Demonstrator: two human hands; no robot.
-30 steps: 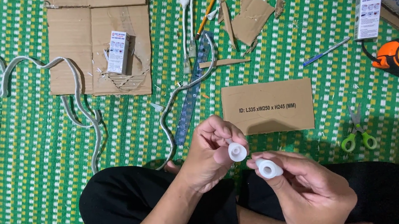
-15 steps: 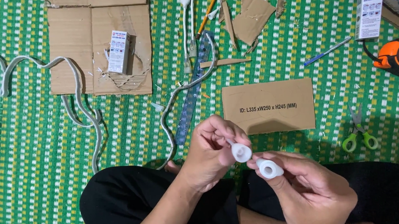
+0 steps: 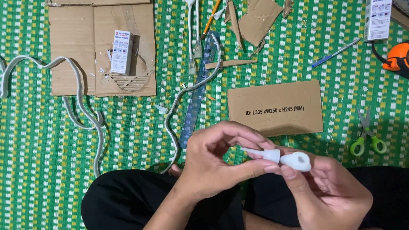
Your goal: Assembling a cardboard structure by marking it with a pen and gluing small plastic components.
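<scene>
White plastic parts sit between the two hands, close above the person's black-clad lap. The left hand [image 3: 216, 163] reaches in from the lower left, wrist bent, its fingers clamped on a small white cap with a thin stem [image 3: 265, 154]. The right hand [image 3: 329, 188] comes up from the lower right, palm turned inward, its thumb and fingers closed around a white rounded housing [image 3: 298, 161] with a hole on its top face. The cap and housing touch end to end.

Just beyond the hands, on the green and white woven mat [image 3: 31, 184], lies a rectangular brown cardboard piece [image 3: 275, 109] with a line of black print. A clear blue ruler [image 3: 195, 101] lies to its left beside a grey cable [image 3: 80, 96]. Green-handled scissors [image 3: 366, 139] lie to the right. Farther off, a small white upright box [image 3: 121, 52] rests on a large cut cardboard sheet [image 3: 75, 51]. A taller white carton [image 3: 379, 10] stands at the upper right, near an orange tape measure [image 3: 407, 58].
</scene>
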